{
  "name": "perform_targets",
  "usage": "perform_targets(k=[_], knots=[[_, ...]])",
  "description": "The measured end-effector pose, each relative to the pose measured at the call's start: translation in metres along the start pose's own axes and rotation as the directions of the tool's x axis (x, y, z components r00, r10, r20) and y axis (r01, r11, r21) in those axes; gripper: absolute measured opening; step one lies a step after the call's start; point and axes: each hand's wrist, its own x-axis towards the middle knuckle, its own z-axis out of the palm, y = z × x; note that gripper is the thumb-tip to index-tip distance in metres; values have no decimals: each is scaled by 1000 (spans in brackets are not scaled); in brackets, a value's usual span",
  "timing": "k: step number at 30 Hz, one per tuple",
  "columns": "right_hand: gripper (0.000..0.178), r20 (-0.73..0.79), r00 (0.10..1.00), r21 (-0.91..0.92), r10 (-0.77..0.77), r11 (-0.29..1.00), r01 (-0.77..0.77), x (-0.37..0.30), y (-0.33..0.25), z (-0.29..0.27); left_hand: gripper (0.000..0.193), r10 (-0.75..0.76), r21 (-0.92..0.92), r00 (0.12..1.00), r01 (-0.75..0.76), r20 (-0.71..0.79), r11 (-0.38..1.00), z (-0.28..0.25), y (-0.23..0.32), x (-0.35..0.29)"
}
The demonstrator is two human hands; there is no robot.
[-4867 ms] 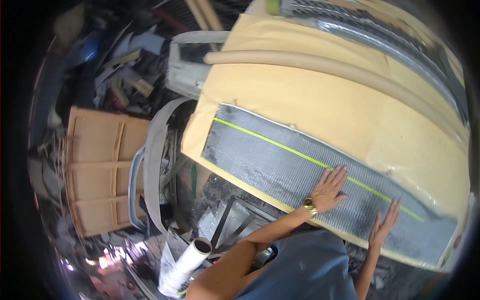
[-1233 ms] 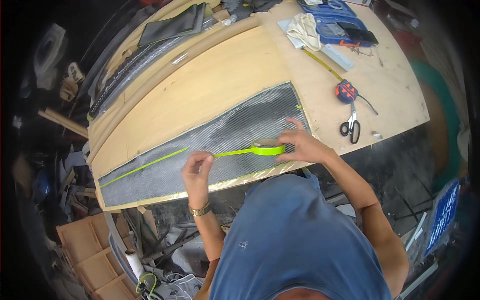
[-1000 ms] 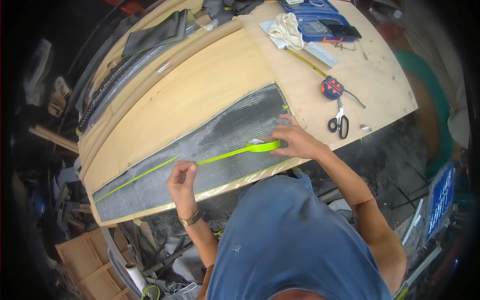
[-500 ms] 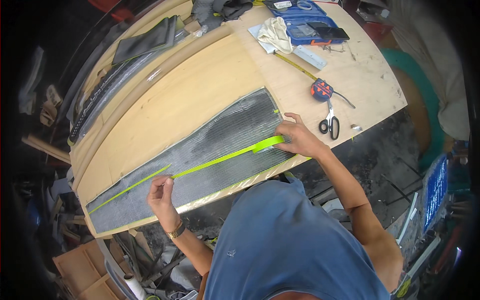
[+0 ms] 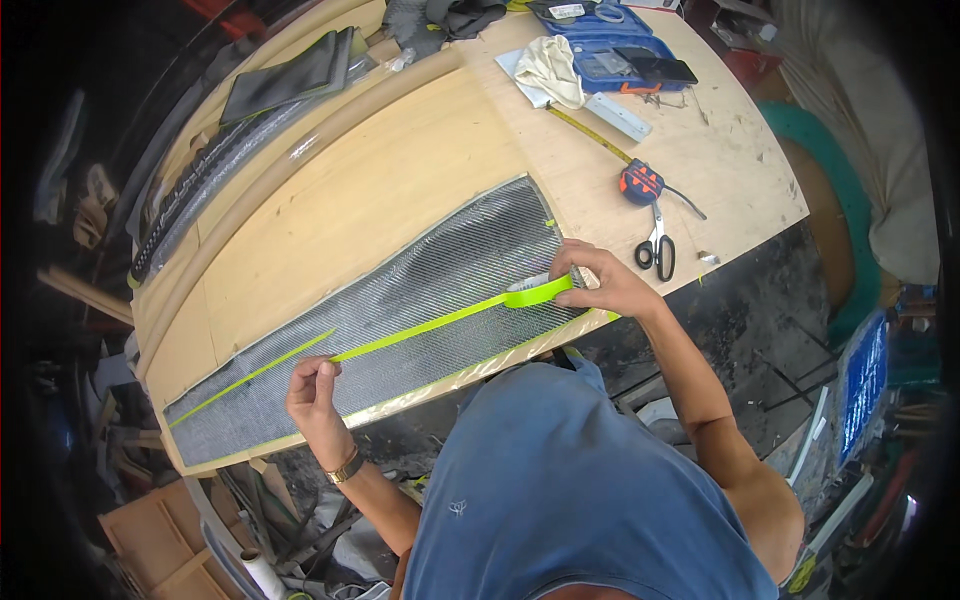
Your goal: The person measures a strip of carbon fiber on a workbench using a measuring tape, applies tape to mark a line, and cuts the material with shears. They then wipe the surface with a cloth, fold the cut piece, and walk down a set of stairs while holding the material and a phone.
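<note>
A long tapering piece of dark woven fabric (image 5: 430,270) lies along the table's near edge, with narrow yellow-green tape along its near border. One separate tape strip (image 5: 252,376) runs across its left part. My right hand (image 5: 607,284) grips a roll of bright yellow-green tape (image 5: 540,293) over the wide right end. From the roll, a taut length of tape (image 5: 420,330) stretches left above the fabric. My left hand (image 5: 316,392) pinches its free end between thumb and fingers, close to the right end of the stuck strip.
Right of the fabric lie black-handled scissors (image 5: 656,252) and a tape measure (image 5: 640,183) with its blade out. Farther back are a white cloth (image 5: 550,70), a metal plate (image 5: 618,117) and a blue case (image 5: 620,55) with a phone on it. A long cardboard tube (image 5: 300,160) borders the far left.
My left hand has shifted slightly left with the tape end. In my right hand the roll has tilted, and my raised fingers have come down around it.
</note>
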Motion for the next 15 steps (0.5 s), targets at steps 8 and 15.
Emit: perform_targets(k=[8,15], knots=[[26,47,997,148,62,987,-68,0,-15,-2,8,51,28,999,-52,8,998,-4,6,1],[25,27,996,194,84,977,-88,1,-18,-4,5,60,-2,998,-60,-14,998,-7,8,4]])
